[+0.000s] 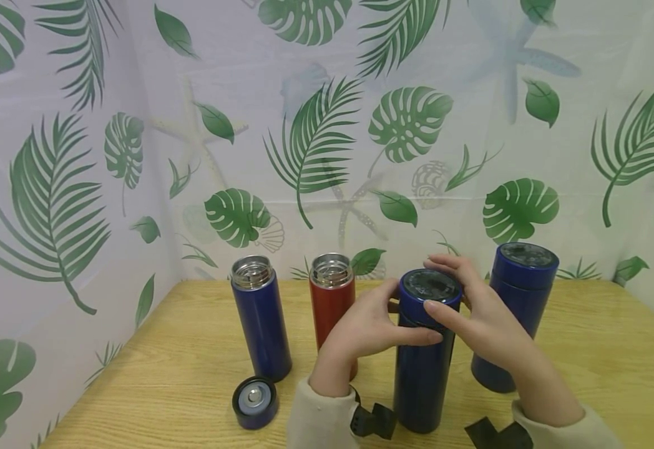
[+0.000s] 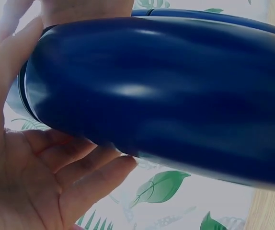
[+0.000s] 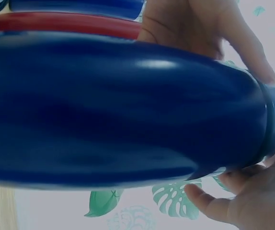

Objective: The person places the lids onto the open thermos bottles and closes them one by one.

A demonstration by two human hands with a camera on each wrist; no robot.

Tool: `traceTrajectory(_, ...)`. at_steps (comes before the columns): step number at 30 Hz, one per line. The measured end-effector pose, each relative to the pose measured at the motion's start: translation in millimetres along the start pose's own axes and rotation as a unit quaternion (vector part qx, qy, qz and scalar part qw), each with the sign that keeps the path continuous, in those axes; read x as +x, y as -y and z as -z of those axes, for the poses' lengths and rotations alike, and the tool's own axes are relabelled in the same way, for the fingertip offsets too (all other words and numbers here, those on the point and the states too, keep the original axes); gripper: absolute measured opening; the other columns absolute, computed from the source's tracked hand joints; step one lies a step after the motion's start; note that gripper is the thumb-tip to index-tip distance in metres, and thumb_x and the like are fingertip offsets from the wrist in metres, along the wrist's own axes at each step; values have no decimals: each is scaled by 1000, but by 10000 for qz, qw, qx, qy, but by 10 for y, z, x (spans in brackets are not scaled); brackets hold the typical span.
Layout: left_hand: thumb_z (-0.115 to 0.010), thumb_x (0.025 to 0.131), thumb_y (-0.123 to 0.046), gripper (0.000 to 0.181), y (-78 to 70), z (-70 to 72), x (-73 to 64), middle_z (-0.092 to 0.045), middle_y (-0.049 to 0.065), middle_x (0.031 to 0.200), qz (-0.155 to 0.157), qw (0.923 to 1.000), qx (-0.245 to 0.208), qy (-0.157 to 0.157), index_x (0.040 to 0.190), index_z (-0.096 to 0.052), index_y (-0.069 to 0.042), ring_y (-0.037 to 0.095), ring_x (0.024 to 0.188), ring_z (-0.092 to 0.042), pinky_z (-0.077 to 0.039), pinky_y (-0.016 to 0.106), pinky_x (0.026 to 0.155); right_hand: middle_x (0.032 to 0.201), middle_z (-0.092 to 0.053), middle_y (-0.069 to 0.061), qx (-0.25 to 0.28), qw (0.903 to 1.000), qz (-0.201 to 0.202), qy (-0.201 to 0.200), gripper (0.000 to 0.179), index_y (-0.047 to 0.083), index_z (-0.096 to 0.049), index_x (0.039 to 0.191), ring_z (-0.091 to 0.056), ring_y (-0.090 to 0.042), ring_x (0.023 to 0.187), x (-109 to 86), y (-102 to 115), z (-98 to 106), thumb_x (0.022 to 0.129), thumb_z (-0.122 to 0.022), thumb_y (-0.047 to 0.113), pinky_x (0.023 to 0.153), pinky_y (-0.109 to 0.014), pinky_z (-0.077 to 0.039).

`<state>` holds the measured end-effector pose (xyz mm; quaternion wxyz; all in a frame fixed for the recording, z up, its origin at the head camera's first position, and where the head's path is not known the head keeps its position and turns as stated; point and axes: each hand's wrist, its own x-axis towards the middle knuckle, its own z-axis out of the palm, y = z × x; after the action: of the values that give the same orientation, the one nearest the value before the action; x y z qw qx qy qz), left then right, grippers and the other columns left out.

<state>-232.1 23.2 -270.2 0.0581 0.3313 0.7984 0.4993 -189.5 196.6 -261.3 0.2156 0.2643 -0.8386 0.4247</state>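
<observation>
A blue thermos flask (image 1: pixel 421 386) stands upright on the wooden table between the two hands, its dark glossy-topped lid (image 1: pixel 430 285) in place. My left hand (image 1: pixel 366 327) holds the flask from the left just below the lid, thumb across the front. From the right, my right hand (image 1: pixel 487 315) grips the lid, with its thumb on the near rim and fingers round the far side. In the left wrist view, the left fingers (image 2: pixel 97 179) curve along the flask's upper body. The right wrist view shows the right fingers (image 3: pixel 214 201) near the lid end, partly hidden by the flask.
A lidless blue flask (image 1: pixel 262 330) and a lidless red flask (image 1: pixel 329 312) stand to the left. One blue lid (image 1: pixel 255 402) lies underside up in front of them. At right stands another lidded blue flask (image 1: pixel 512 312). A leaf-patterned sheet (image 1: pixel 327 156) hangs behind the table (image 1: pixel 153 380).
</observation>
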Motion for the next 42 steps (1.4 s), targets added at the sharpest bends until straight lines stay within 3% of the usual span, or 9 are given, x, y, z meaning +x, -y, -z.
traceTrajectory(5, -79, 66, -28, 65, 0, -15, 4, -54, -12, 105, 3, 10000, 46, -49, 122, -48, -20, 8, 94, -54, -45, 24, 74, 124, -44, -16, 298, 9992, 261, 113, 47, 0, -33, 131, -40, -1, 110, -10, -13, 20, 87, -51, 4, 88, -9, -29)
traceTrajectory(10, -80, 64, -29, 64, -19, -33, 2, -55, -12, 102, 170, 9996, 56, -210, 120, -50, -22, 8, 90, -54, -46, 24, 71, 120, -48, -16, 88, 9998, 181, -19, 46, -1, -40, 127, -45, 0, 104, -5, 1, 33, 85, -57, 6, 85, -9, -33)
traceTrajectory(17, -81, 62, -29, 60, -39, -47, 8, -55, -12, 101, 235, 9989, 164, -367, 115, -54, -22, 8, 89, -54, -46, 23, 69, 108, -50, -13, -500, 9973, -378, -391, 53, 1, -49, 120, -48, -24, 98, 21, 58, -12, 76, -70, 20, 80, -47, -41)
traceTrajectory(22, -81, 62, -28, 59, -39, -51, 10, -55, -12, 101, 218, 9989, 198, -365, 114, -54, -21, 9, 89, -55, -46, 23, 69, 108, -45, -14, -752, 9944, -621, -417, 60, 2, -47, 121, -43, -25, 95, 24, 64, -37, 73, -73, 27, 77, -46, -40)
traceTrajectory(26, -80, 62, -29, 61, -37, -49, 6, -55, -13, 102, 196, 9992, 138, -312, 116, -53, -22, 10, 90, -54, -46, 23, 70, 120, -42, -17, -475, 9978, -441, -130, 56, 1, -38, 127, -42, -30, 106, 20, 37, -13, 82, -63, 22, 83, -50, -36)
traceTrajectory(29, -80, 63, -30, 62, -36, -46, 5, -55, -13, 101, 182, 9994, 84, -279, 117, -52, -22, 10, 91, -54, -46, 23, 71, 127, -40, -17, -61, 9999, -109, 43, 49, 2, -33, 131, -40, -27, 114, 8, 12, 9, 88, -54, 13, 93, -33, -34)
traceTrajectory(33, -80, 63, -30, 63, -35, -43, 5, -55, -13, 100, 195, 9995, 76, -243, 118, -51, -20, 11, 92, -54, -46, 23, 71, 127, -41, -16, 328, 9991, 215, 171, 48, 5, -32, 133, -39, -9, 115, -7, -7, 28, 88, -50, 5, 88, -8, -27)
traceTrajectory(37, -80, 63, -29, 63, -35, -44, 6, -55, -12, 100, 206, 9995, 97, -226, 118, -51, -19, 10, 91, -54, -46, 23, 71, 124, -44, -17, 462, 9983, 320, 163, 49, 3, -33, 132, -40, 2, 110, -6, -12, 35, 86, -52, 2, 89, -8, -28)
traceTrajectory(42, -80, 63, -28, 63, -46, -52, 4, -55, -12, 100, 163, 9996, 48, -244, 118, -51, -20, 9, 90, -55, -46, 23, 71, 120, -49, -16, 141, 9998, 141, 9, 49, 2, -36, 128, -46, -6, 107, -4, 12, 47, 84, -57, 5, 88, -14, -33)
